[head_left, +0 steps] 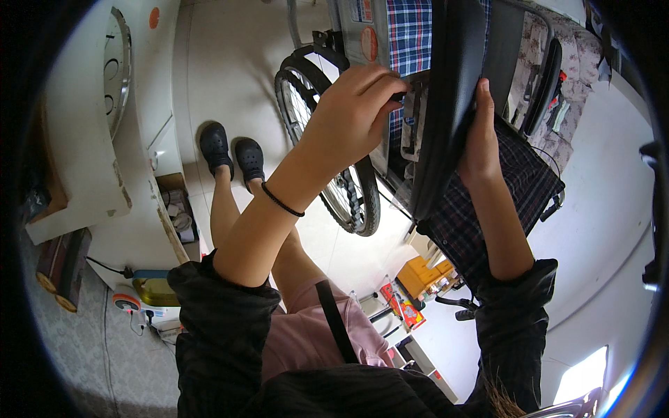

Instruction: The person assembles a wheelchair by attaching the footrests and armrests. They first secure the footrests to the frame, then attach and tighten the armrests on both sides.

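Item 1: black padded panel [449, 118], at wheelchair [355, 50]; lies btwn the two hands, i.e. to R of L grip, to L of R grip; long axis runs up-down in view, top end leaning slightly R, lower end twd wearer; how it's fixed, can't tell

Item 2: L hand [359, 104], grip narrow, thumb + forefinger pinched on small dark part [399, 96], mostly hidden by fingertips; placed on panel's L side, just beside metal bracket [412, 129]; contact w/ bracket can't be told

Item 3: R hand [481, 150], grip on panel's R side, thumb pointing up along it, fingers out of sight behind; appears to hold it; nearer of the two to panel, touching; L fingertips approx level w/ R thumb, panel + bracket btwn

Item 4, surrounds: spoked wheel [366, 198], partly behind L forearm; blue-red plaid fabric [410, 35], above L fingertips; dark plaid cloth [516, 181], by R wrist; black clogs [249, 157], on tiled floor [230, 70], far L
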Available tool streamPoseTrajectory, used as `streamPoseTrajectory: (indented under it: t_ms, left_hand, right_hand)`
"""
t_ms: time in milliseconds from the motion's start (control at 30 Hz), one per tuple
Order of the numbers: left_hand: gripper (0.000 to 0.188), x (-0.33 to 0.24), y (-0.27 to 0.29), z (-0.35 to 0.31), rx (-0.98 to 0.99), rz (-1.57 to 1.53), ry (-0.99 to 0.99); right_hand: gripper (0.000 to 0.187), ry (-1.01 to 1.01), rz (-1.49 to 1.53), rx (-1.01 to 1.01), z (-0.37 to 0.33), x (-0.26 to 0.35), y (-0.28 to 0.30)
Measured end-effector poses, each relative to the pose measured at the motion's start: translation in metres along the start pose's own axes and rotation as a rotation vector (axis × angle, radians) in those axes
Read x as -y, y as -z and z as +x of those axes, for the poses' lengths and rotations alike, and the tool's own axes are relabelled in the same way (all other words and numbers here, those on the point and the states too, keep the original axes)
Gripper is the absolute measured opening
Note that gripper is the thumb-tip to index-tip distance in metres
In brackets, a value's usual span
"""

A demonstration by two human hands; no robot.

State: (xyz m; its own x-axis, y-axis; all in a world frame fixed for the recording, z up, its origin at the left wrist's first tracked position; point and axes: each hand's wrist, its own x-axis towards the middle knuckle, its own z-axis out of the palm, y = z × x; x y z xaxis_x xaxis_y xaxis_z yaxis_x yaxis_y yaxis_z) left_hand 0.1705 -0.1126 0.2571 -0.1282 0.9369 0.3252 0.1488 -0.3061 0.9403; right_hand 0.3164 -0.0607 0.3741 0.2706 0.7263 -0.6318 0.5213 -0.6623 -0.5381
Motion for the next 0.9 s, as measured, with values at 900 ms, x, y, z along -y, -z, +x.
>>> streamPoseTrajectory:
  t_ms: [900]
  left_hand:
    - [0.025, -0.029, 0.0, 0.022, 0.384, -0.084, 0.715]
  right_hand:
    - [0.081, -0.002, 0.029, 0.08, -0.01, 0.008, -0.004]
